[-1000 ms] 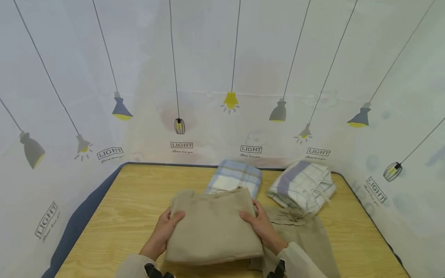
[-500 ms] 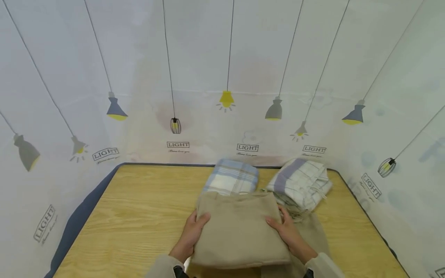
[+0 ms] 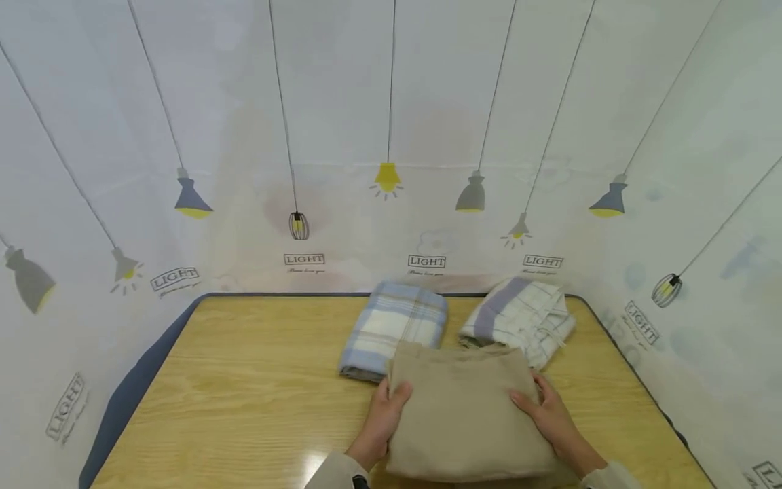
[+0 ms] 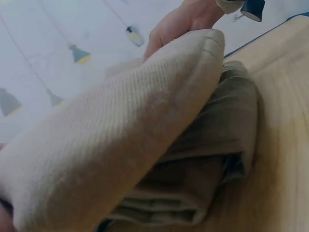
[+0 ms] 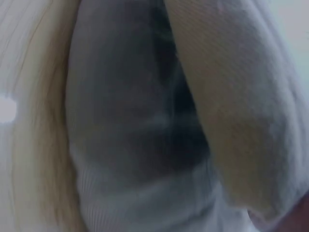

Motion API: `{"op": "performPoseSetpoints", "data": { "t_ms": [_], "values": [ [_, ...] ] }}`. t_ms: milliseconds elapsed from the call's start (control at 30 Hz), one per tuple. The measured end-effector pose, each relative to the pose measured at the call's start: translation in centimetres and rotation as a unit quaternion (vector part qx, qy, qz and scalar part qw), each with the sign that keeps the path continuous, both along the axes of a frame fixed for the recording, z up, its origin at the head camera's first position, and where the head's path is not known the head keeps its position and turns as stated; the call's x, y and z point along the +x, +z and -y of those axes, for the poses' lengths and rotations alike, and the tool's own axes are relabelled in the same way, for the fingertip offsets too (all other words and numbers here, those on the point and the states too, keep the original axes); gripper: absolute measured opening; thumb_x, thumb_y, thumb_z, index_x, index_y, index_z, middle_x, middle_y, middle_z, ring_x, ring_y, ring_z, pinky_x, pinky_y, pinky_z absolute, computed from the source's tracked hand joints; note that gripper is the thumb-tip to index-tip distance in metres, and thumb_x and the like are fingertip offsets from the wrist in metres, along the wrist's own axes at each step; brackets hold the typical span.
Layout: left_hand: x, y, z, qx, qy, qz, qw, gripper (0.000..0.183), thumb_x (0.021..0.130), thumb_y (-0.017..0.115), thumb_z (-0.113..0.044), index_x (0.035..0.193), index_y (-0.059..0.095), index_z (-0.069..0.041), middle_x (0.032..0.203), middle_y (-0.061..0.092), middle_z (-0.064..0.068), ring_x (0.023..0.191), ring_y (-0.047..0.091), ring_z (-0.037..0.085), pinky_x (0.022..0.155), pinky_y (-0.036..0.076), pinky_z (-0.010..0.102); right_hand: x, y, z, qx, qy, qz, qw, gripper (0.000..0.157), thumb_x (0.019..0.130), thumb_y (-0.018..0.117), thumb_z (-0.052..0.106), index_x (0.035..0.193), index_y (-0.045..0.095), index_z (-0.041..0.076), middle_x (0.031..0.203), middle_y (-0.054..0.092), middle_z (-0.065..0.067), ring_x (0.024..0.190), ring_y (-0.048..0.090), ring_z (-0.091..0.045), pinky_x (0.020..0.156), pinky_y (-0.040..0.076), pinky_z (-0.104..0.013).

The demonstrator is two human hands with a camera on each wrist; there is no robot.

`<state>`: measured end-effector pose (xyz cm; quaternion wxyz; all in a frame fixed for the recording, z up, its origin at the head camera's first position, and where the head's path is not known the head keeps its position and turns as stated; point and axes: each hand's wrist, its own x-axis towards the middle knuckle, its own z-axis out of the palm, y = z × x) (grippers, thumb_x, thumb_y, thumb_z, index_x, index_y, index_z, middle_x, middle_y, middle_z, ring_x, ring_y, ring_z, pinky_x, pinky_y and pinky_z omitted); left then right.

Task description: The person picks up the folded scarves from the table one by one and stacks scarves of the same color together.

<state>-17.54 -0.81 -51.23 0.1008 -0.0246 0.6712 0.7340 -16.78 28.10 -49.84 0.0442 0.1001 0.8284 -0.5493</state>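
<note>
Both hands hold a folded beige cloth (image 3: 464, 414) by its sides. My left hand (image 3: 380, 421) grips the left edge, thumb on top, and my right hand (image 3: 554, 421) grips the right edge the same way. The left wrist view shows the bundle's thick, ribbed, rounded fold (image 4: 125, 106), tilted and raised above another folded brownish-beige cloth (image 4: 212, 125) lying on the table. From the right wrist, a dark gap separates the held bundle (image 5: 236, 106) from the lower cloth (image 5: 116, 106). In the head view the held bundle covers the lower cloth. The fingers underneath are hidden.
A folded blue-and-white plaid cloth (image 3: 397, 326) lies just behind the bundle. To its right sits a rumpled white checked cloth (image 3: 519, 319) with a purple stripe. The wooden table (image 3: 244, 380) reaches a curtain (image 3: 342, 136) printed with lamps along its back and sides.
Both hands have carried the folded beige cloth to the right, over the fringed beige cloth that lay there. More of the blue plaid cloth now shows. The head view has shifted slightly right.
</note>
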Motion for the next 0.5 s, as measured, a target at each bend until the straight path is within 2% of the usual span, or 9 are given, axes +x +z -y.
{"op": "performPoseSetpoints", "data": {
  "t_ms": [233, 333, 500],
  "values": [
    [0.1, -1.2, -3.1, 0.012, -0.006, -0.022, 0.9997, 0.046, 0.095, 0.057, -0.025, 0.129, 0.048, 0.004, 0.108, 0.064, 0.014, 0.088, 0.057, 0.01, 0.082, 0.045, 0.029, 0.7, 0.2, -3.3, 0.04, -0.004, 0.014, 0.999, 0.062, 0.092, 0.062, 0.024, 0.14, 0.031, 0.0, 0.126, 0.052, -0.031, 0.09, 0.06, -0.016, 0.073, 0.049, -0.031],
    [0.1, -1.6, -4.1, 0.019, -0.021, -0.035, 0.999, 0.046, 0.095, 0.057, -0.026, 0.129, 0.048, 0.004, 0.109, 0.064, 0.015, 0.09, 0.057, 0.011, 0.084, 0.045, 0.03, 0.6, 0.1, -4.5, 0.064, 0.001, 0.02, 0.998, 0.064, 0.093, 0.061, 0.027, 0.141, 0.029, -0.001, 0.13, 0.048, -0.034, 0.095, 0.06, -0.022, 0.073, 0.049, -0.032],
    [0.3, -2.4, -5.2, 0.026, -0.041, -0.035, 0.9982, 0.048, 0.096, 0.056, -0.027, 0.132, 0.046, 0.003, 0.117, 0.062, 0.016, 0.097, 0.057, 0.013, 0.088, 0.044, 0.031, 0.3, -0.3, -5.7, 0.067, 0.004, 0.024, 0.997, 0.062, 0.093, 0.062, 0.026, 0.139, 0.031, -0.001, 0.128, 0.049, -0.032, 0.091, 0.06, -0.019, 0.072, 0.049, -0.033]
  ]
}}
